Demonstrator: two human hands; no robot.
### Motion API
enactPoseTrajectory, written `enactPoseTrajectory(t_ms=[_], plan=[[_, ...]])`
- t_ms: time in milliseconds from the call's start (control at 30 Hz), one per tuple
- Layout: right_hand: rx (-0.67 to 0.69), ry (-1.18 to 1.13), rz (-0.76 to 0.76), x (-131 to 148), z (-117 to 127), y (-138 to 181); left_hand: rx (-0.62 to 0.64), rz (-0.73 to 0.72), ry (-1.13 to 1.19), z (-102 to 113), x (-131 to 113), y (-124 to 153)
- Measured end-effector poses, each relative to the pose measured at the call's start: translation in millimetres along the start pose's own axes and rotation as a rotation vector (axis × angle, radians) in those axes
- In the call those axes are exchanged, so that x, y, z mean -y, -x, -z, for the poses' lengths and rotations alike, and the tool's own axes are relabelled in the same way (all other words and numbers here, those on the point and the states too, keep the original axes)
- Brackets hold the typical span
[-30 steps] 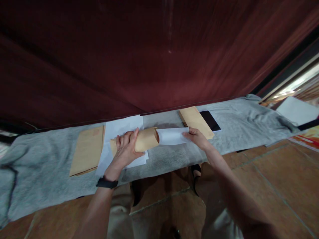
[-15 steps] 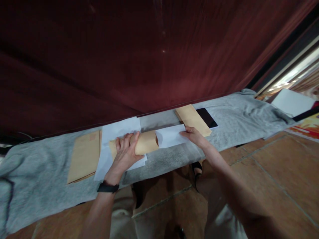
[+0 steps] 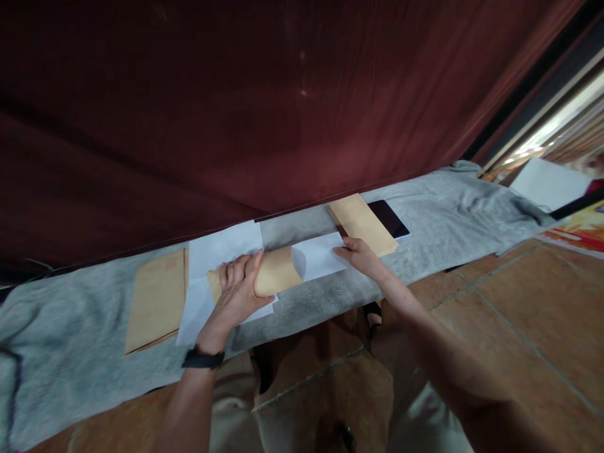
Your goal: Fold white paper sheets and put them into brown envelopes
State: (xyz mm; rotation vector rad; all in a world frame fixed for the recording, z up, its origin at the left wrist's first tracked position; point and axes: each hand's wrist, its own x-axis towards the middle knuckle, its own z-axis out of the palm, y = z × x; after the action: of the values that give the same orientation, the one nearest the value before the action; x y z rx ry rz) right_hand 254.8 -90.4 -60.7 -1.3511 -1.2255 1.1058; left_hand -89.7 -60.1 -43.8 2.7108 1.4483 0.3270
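Note:
My left hand is wrapped over a tan paper envelope, which bulges and lies sideways with its mouth to the right. A folded white sheet of paper sticks out of that mouth, its left part hidden inside. At the sheet's far right end, my right hand pinches it between thumb and fingers. Beneath my left hand and the envelope lie several loose white sheets. A black watch or band is on my left wrist.
Tan envelopes lie at the left, and another stack of envelopes at the right, partly over a dark-screened phone or tablet. All rest on a grey cloth-covered bench. A dark red curtain hangs behind; tiled floor lies below.
The white sheet has slid slightly left, deeper into the envelope, with my right hand moving along with it. My left hand keeps its hold on the envelope. The view has shifted a little.

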Motion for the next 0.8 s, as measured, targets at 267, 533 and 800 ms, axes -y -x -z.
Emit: enactPoseTrajectory(t_ms=[267,533,800], plan=[[0.015,-0.091,-0.060,2.9,-21.9,7.5,-0.031,-0.003,0.000,0.7,-10.0,-5.1],[0.062,-0.046,0.032,4.3,-45.3,14.3,-0.049,-0.044,0.000,0.4,-17.8,-5.7],[0.127,-0.018,0.113,2.8,-63.5,17.5,-0.110,-0.104,-0.020,0.0,-23.3,-6.1]])
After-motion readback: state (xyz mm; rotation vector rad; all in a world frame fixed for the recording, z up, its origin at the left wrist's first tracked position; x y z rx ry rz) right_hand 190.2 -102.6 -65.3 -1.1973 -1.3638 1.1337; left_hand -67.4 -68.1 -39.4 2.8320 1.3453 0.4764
